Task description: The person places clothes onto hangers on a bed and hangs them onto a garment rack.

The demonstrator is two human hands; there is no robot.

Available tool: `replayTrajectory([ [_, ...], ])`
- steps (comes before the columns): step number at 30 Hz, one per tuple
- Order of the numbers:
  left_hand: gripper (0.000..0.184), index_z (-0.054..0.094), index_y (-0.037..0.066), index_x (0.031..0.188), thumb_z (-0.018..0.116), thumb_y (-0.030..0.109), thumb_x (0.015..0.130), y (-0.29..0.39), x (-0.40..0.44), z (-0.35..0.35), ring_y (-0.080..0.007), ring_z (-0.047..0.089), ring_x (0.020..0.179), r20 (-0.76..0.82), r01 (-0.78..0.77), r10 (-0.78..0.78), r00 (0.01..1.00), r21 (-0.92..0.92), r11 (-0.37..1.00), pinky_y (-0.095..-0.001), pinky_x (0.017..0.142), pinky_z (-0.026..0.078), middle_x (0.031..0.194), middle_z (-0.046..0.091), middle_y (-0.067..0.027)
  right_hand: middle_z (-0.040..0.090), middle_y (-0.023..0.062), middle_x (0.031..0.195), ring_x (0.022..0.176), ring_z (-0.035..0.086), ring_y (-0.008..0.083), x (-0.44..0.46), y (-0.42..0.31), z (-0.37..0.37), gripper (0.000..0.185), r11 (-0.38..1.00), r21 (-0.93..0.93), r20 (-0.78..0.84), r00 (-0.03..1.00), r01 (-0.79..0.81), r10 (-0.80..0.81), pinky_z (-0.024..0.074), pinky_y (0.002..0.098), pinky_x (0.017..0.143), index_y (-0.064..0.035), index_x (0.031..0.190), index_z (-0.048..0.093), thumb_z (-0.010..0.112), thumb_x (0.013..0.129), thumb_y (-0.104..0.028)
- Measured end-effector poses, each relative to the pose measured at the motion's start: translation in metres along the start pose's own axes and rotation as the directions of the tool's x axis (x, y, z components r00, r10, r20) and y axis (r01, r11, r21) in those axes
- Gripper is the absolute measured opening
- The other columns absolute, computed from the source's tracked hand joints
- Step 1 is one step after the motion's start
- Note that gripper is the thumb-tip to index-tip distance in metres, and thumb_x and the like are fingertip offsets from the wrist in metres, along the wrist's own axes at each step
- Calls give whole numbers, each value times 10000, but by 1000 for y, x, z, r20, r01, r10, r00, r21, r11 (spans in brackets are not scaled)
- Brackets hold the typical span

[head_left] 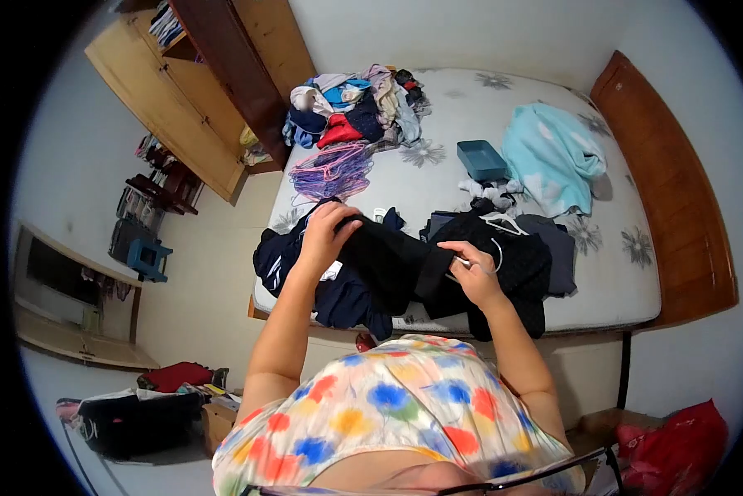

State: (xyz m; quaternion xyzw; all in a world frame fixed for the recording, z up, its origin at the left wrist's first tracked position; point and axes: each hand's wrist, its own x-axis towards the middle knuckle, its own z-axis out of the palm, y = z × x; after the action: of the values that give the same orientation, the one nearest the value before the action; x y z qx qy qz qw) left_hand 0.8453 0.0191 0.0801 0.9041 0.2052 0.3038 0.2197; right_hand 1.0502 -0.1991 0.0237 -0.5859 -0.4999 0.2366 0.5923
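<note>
A black garment (384, 260) is stretched between my two hands above the near edge of the bed; its exact kind is unclear. My left hand (328, 236) pinches its upper left end, fingers closed over the cloth. At the other end, my right hand (475, 274) is closed on a white hanger (463, 262), partly hidden by the fingers and the black cloth. Dark navy clothes (342, 298) lie beneath and left of the garment. Right of my right hand is a pile of black clothes (524, 260), with another white hanger (504, 223) on top.
On the patterned mattress (446, 99) are a heap of mixed clothes (347, 107), purple and pink hangers (330, 172), a teal bin (481, 159) and a light blue blanket (553, 157). A wooden headboard (669, 182) stands right, a wardrobe (169, 107) left, a blue stool (149, 259) on the floor.
</note>
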Motion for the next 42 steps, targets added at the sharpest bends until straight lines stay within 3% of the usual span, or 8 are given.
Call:
replayTrajectory([
  [5,132,658,56,893,676,21,768,-7,-2,9,-281,577,902,-135,-87,91,987,32,996,-380,830,432,918,623,-85,620,29,785,669,527,60,-4,5,-1,237,998,61,-7,1000,-23,24,421,213,599,-27,1088,613,551,860,-36],
  [8,180,667,76,914,698,46,739,13,-1,17,-271,582,907,-345,-73,176,922,292,954,-409,806,433,971,621,-69,612,25,775,658,516,61,-4,10,-1,244,999,33,17,999,-43,42,418,218,592,-24,1091,610,557,853,-35],
  [12,359,635,140,1062,737,227,729,55,-8,25,-236,555,992,94,-287,272,958,299,910,-455,996,344,991,602,-38,597,27,732,623,500,71,-2,1,2,251,999,38,11,1000,5,-6,410,238,567,-26,1091,586,558,842,-41],
  [16,232,653,131,920,706,288,757,46,-12,35,-197,586,852,258,-286,202,945,348,893,-374,809,417,827,605,-12,579,47,655,561,506,104,-3,-4,1,237,999,-21,57,997,-41,42,411,262,540,-41,1084,540,543,848,-55],
  [24,175,608,97,826,691,227,744,48,-16,56,-229,598,750,245,-342,280,928,269,900,-356,663,442,764,571,-32,542,116,622,589,589,292,24,-12,13,225,988,-145,0,998,57,-57,442,376,569,-64,1057,516,373,984,-222],
  [32,170,578,59,798,701,144,716,54,-16,60,-306,598,729,226,-177,129,966,208,962,-400,624,475,789,553,-96,621,165,774,736,635,314,35,1,23,251,984,-124,48,991,129,-123,471,376,643,-66,1062,536,440,975,-280],
  [35,171,589,55,801,698,172,742,42,-14,56,-323,603,716,128,-91,67,989,187,978,-406,611,476,794,572,-101,652,152,865,813,649,266,38,-10,1,286,990,-129,109,992,-47,61,484,341,708,-58,1117,568,524,944,-282],
  [42,120,531,-1,791,614,85,775,-8,-28,16,-334,530,662,-115,157,-144,983,114,981,-355,582,420,737,491,-155,606,33,799,740,575,105,19,33,-92,332,989,108,-382,914,-103,137,477,253,704,-21,1038,593,447,996,-315],
])
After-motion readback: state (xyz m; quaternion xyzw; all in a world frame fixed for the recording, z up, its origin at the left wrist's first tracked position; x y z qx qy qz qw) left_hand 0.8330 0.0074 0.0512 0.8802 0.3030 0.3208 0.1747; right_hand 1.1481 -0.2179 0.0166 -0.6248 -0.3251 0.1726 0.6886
